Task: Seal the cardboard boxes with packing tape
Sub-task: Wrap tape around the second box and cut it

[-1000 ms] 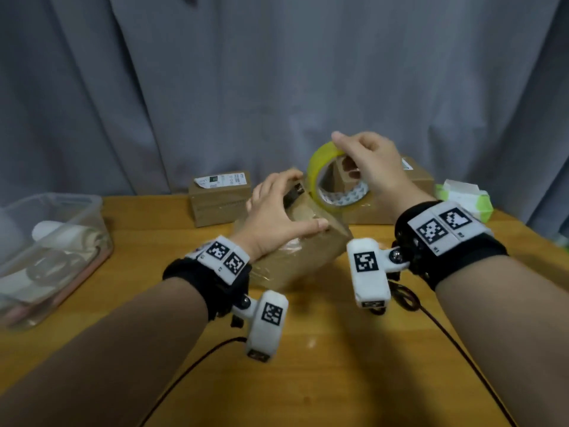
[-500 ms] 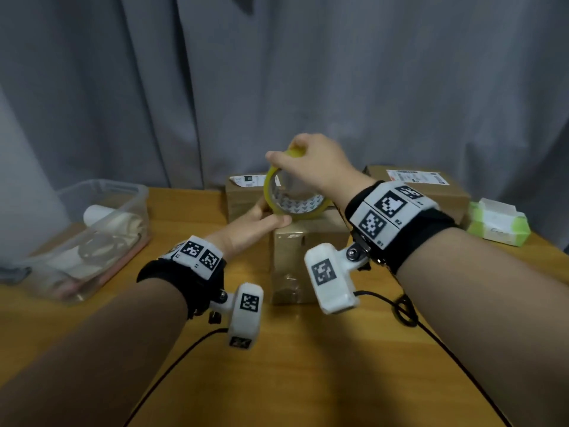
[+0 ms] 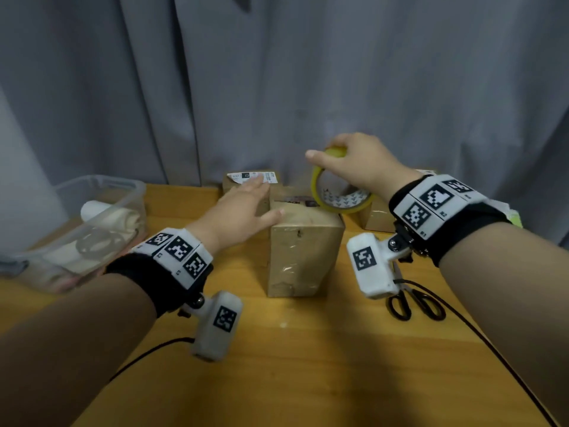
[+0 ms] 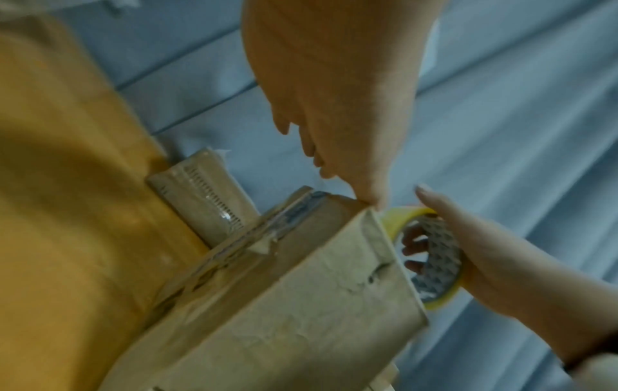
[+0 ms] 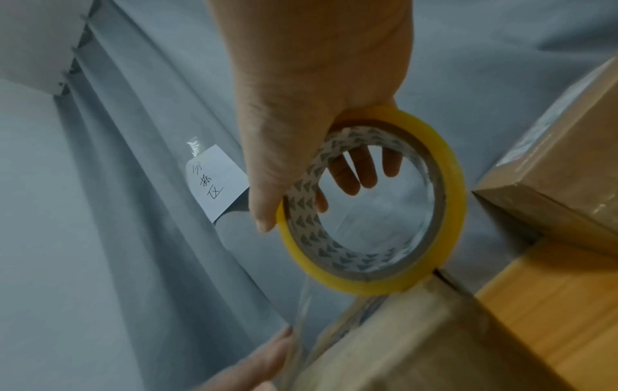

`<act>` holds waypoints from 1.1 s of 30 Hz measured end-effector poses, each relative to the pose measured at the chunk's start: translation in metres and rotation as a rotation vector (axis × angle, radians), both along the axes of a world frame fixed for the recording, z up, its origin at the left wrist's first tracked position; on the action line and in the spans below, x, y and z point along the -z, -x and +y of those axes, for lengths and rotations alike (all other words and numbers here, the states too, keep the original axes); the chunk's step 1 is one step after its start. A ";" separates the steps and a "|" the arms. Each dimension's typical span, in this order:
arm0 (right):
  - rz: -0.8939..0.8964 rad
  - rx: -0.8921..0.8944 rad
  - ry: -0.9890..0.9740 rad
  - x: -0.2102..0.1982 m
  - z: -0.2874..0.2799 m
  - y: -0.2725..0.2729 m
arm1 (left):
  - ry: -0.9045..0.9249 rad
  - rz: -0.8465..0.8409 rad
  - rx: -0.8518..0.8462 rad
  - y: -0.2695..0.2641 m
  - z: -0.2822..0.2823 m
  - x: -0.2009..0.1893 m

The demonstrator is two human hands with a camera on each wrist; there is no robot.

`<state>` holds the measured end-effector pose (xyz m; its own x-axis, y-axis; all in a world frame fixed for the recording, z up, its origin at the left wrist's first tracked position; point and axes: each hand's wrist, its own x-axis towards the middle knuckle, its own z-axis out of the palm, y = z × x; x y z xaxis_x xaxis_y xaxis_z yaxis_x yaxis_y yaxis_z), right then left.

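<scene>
Tape roll [image 3: 341, 192] shifted right over box [image 3: 304, 241], right hand [image 3: 354, 163] gripping it; left hand [image 3: 238, 208] spread flat on box edge.

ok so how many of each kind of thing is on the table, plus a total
cardboard boxes: 3
tape roll: 1, held over the table
scissors: 1
clear plastic bin: 1
green and white packet: 1, mostly hidden
total: 7

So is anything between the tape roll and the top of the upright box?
Nothing visible. The right hand holds the tape roll against the box top's far edge; the left hand rests open at the box's left edge.
</scene>
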<state>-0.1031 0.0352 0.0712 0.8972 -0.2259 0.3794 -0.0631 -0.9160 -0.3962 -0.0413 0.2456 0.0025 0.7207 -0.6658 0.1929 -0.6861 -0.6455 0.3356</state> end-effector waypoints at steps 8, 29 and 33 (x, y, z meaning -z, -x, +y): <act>0.018 0.042 0.099 0.000 0.003 -0.004 | -0.486 -0.174 0.083 0.024 -0.035 -0.020; 0.057 0.032 0.101 -0.023 0.006 -0.009 | -0.400 0.073 -0.027 -0.004 -0.053 -0.011; 0.177 0.117 0.292 -0.031 -0.014 -0.002 | -0.429 0.055 -0.033 0.002 -0.055 -0.012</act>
<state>-0.1010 0.0208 0.1018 0.9294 -0.2357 0.2840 -0.2181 -0.9715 -0.0924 -0.0437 0.1908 0.0145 0.7444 -0.6539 -0.1352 -0.6515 -0.7556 0.0678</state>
